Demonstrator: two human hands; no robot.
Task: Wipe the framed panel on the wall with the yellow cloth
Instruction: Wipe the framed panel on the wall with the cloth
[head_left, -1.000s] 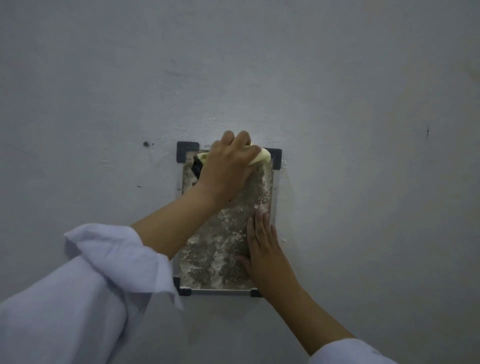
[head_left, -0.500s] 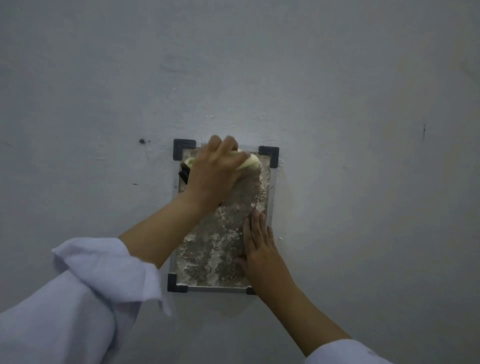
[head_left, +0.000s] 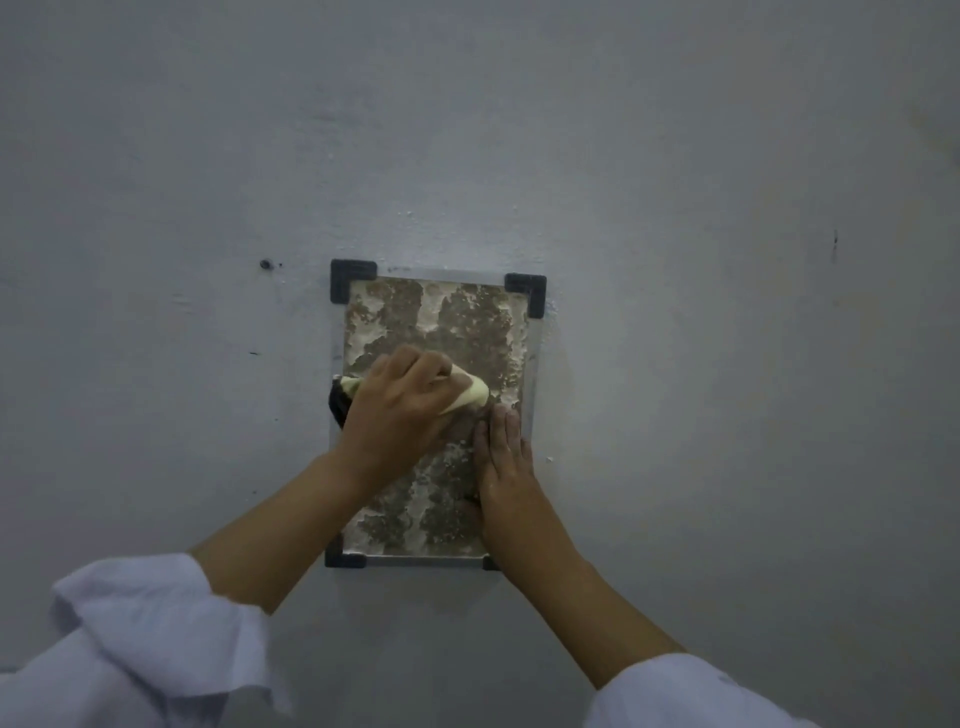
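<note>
A small framed panel (head_left: 457, 322) with a mottled brown and white surface and black corner pieces hangs on the grey wall. My left hand (head_left: 400, 410) is closed around a bunched yellow cloth (head_left: 470, 397) with a dark part at its left end, pressed on the panel's middle. My right hand (head_left: 501, 457) lies flat, fingers together, on the panel's lower right part next to its right edge. Its fingertips almost touch the cloth.
The grey wall (head_left: 701, 208) fills the view. A small dark hole or nail (head_left: 266, 264) sits left of the panel's top corner, and a small dark mark (head_left: 835, 239) lies far to the right. My white sleeves fill the bottom corners.
My left hand has dragged the cloth down from the panel's top edge to its middle, uncovering the upper part. My right hand has stayed flat on the lower right.
</note>
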